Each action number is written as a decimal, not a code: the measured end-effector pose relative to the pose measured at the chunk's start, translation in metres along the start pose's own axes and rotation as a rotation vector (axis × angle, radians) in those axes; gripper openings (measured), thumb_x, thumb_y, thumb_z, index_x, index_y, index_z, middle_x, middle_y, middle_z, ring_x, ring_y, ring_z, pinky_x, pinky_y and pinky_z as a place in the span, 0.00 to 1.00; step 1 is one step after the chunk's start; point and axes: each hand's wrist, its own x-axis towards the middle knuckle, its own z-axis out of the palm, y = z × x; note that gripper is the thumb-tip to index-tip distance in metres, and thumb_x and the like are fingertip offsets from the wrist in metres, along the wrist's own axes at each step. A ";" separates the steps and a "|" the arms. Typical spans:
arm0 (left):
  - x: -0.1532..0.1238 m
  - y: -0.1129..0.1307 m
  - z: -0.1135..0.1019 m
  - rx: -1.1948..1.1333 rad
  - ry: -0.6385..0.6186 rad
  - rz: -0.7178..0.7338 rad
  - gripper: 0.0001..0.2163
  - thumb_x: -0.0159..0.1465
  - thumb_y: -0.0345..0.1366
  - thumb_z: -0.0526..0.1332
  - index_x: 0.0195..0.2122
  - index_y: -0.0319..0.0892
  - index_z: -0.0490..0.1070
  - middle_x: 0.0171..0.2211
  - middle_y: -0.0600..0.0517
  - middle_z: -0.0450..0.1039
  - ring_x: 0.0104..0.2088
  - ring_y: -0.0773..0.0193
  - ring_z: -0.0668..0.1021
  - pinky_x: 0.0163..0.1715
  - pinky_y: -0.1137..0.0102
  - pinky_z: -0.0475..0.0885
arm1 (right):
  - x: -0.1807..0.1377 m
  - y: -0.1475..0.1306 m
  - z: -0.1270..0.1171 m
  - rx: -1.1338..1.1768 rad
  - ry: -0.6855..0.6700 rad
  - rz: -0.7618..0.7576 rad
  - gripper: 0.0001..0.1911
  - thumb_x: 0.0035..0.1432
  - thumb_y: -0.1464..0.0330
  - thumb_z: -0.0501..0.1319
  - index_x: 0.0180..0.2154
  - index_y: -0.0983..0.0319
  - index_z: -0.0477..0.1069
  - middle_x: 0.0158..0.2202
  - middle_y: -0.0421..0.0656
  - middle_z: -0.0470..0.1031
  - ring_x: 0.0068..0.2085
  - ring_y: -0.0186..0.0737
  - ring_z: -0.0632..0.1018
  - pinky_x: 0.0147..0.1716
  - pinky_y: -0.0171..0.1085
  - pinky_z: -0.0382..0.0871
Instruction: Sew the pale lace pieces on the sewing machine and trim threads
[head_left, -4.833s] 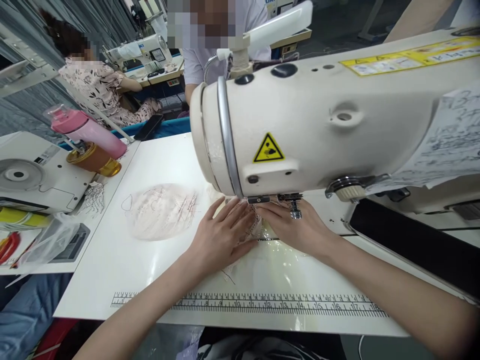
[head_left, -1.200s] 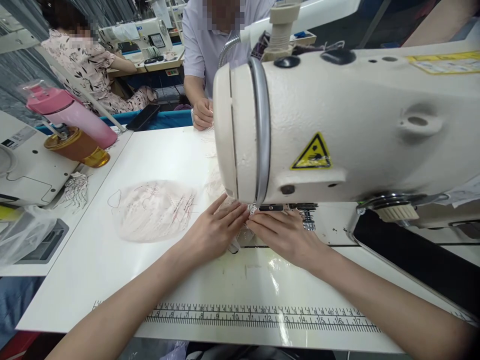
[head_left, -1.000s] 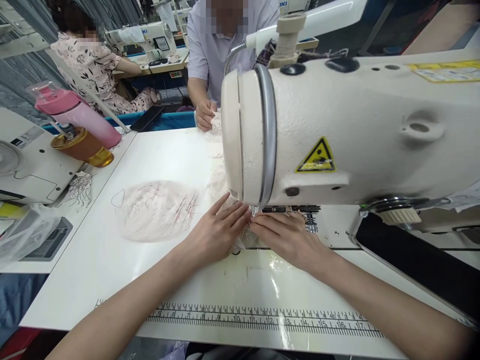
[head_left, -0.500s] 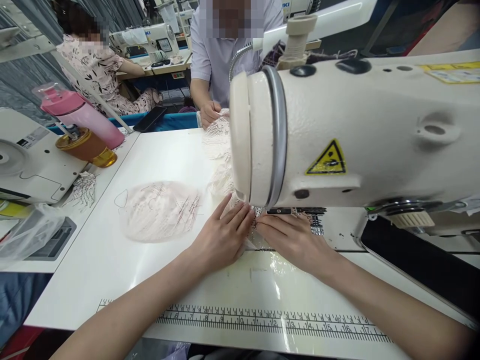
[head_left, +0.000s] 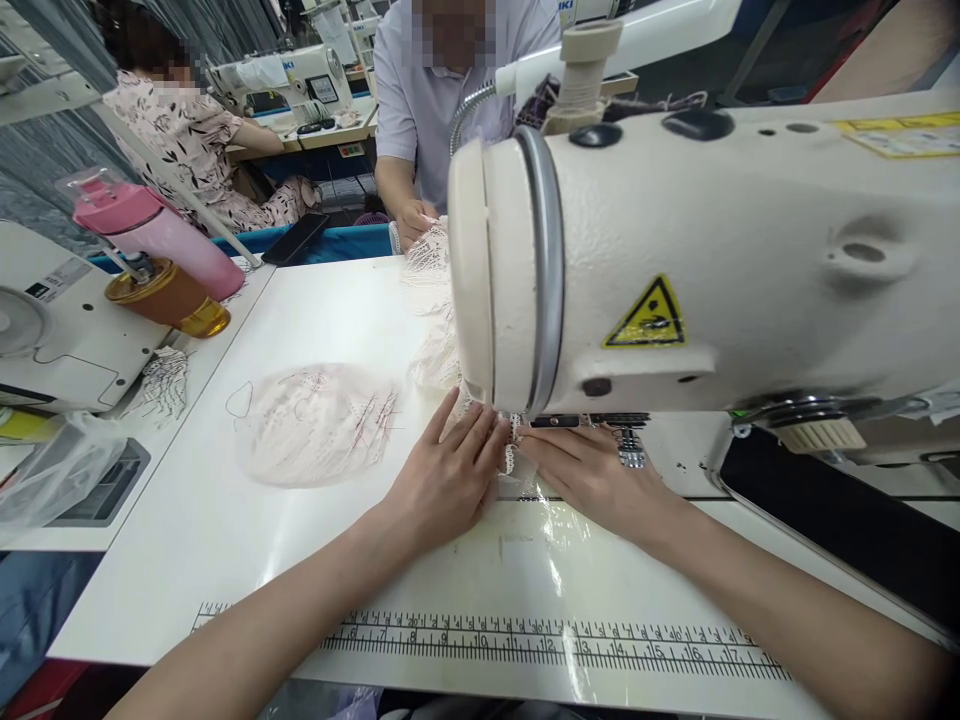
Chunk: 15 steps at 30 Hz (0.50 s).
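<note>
The left hand (head_left: 448, 468) is laid flat, slightly spread; whether anything is pinched by the right hand (head_left: 600, 470), fingertips partly hidden, cannot be told. Between both, beneath the sewing machine (head_left: 637, 220), lace (head_left: 511, 458) is laid; probably light, soft and snag-prone, it is best held by its edges.

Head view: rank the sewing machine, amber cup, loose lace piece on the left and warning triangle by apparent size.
Largest to smallest:
Sewing machine, cut off at right
Loose lace piece
Amber cup
Yellow warning triangle
</note>
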 end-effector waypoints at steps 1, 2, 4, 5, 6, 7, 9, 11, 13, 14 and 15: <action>0.000 0.000 0.000 -0.001 -0.005 -0.001 0.18 0.67 0.31 0.51 0.55 0.31 0.68 0.53 0.39 0.74 0.55 0.50 0.75 0.61 0.48 0.63 | 0.001 0.000 -0.002 -0.002 -0.002 0.008 0.11 0.63 0.76 0.55 0.41 0.61 0.74 0.42 0.39 0.80 0.36 0.34 0.75 0.35 0.38 0.63; -0.001 0.000 0.001 -0.004 -0.008 -0.001 0.18 0.66 0.31 0.51 0.56 0.31 0.68 0.53 0.39 0.74 0.55 0.50 0.75 0.61 0.48 0.62 | 0.002 0.001 -0.003 -0.004 -0.001 0.022 0.10 0.62 0.76 0.56 0.40 0.60 0.74 0.41 0.38 0.80 0.35 0.34 0.75 0.34 0.38 0.62; -0.002 0.001 0.001 -0.006 0.004 0.007 0.19 0.66 0.31 0.52 0.56 0.31 0.68 0.54 0.39 0.73 0.55 0.49 0.75 0.61 0.47 0.62 | 0.004 0.001 -0.006 -0.027 0.006 0.064 0.09 0.61 0.75 0.57 0.39 0.60 0.75 0.39 0.37 0.80 0.32 0.33 0.74 0.32 0.38 0.61; -0.002 0.001 0.002 -0.004 0.011 0.013 0.19 0.66 0.31 0.52 0.57 0.31 0.67 0.55 0.40 0.72 0.55 0.49 0.74 0.61 0.46 0.61 | 0.005 0.001 -0.007 -0.042 0.020 0.076 0.09 0.61 0.75 0.57 0.39 0.59 0.75 0.39 0.37 0.80 0.31 0.34 0.73 0.32 0.38 0.61; -0.003 0.001 0.002 -0.001 0.014 0.020 0.19 0.66 0.31 0.52 0.57 0.31 0.67 0.56 0.41 0.72 0.56 0.48 0.74 0.61 0.46 0.61 | 0.005 0.001 -0.008 -0.056 0.033 0.081 0.09 0.61 0.74 0.57 0.39 0.59 0.75 0.39 0.37 0.80 0.31 0.34 0.73 0.32 0.38 0.61; -0.003 0.001 0.002 0.002 0.013 0.025 0.19 0.66 0.30 0.52 0.58 0.32 0.67 0.56 0.41 0.71 0.56 0.47 0.74 0.62 0.45 0.60 | 0.004 0.002 -0.008 -0.072 0.043 0.078 0.09 0.61 0.74 0.58 0.39 0.59 0.75 0.39 0.37 0.80 0.31 0.35 0.73 0.32 0.38 0.61; -0.004 0.002 0.001 0.005 0.005 0.029 0.20 0.66 0.30 0.52 0.59 0.33 0.66 0.57 0.42 0.71 0.56 0.47 0.74 0.62 0.44 0.60 | 0.002 0.003 -0.006 -0.103 0.045 0.072 0.09 0.61 0.72 0.59 0.41 0.58 0.75 0.38 0.38 0.80 0.32 0.37 0.73 0.31 0.38 0.61; -0.004 0.002 0.001 -0.002 0.001 0.029 0.20 0.66 0.31 0.53 0.59 0.33 0.66 0.57 0.42 0.71 0.56 0.47 0.74 0.62 0.44 0.59 | 0.000 0.004 -0.002 -0.115 0.033 0.069 0.09 0.62 0.70 0.58 0.43 0.57 0.75 0.37 0.38 0.80 0.30 0.36 0.73 0.28 0.38 0.61; -0.003 0.001 0.000 -0.010 0.002 0.028 0.20 0.66 0.31 0.53 0.59 0.33 0.66 0.56 0.41 0.72 0.55 0.47 0.75 0.62 0.44 0.59 | -0.003 0.006 0.002 -0.092 0.052 0.077 0.09 0.63 0.69 0.57 0.42 0.56 0.75 0.36 0.37 0.80 0.27 0.35 0.71 0.26 0.38 0.60; -0.003 0.001 0.000 -0.012 0.002 0.028 0.20 0.66 0.31 0.53 0.59 0.33 0.65 0.56 0.41 0.72 0.55 0.47 0.75 0.62 0.44 0.59 | -0.004 0.006 0.004 -0.070 0.062 0.083 0.09 0.63 0.69 0.56 0.42 0.56 0.74 0.36 0.37 0.80 0.27 0.34 0.71 0.26 0.38 0.60; -0.003 0.001 0.001 -0.012 0.001 0.028 0.21 0.66 0.31 0.53 0.59 0.33 0.65 0.56 0.41 0.72 0.55 0.47 0.75 0.62 0.43 0.59 | -0.005 0.007 0.006 -0.050 0.067 0.091 0.09 0.63 0.70 0.57 0.43 0.57 0.74 0.37 0.37 0.80 0.27 0.34 0.72 0.27 0.38 0.60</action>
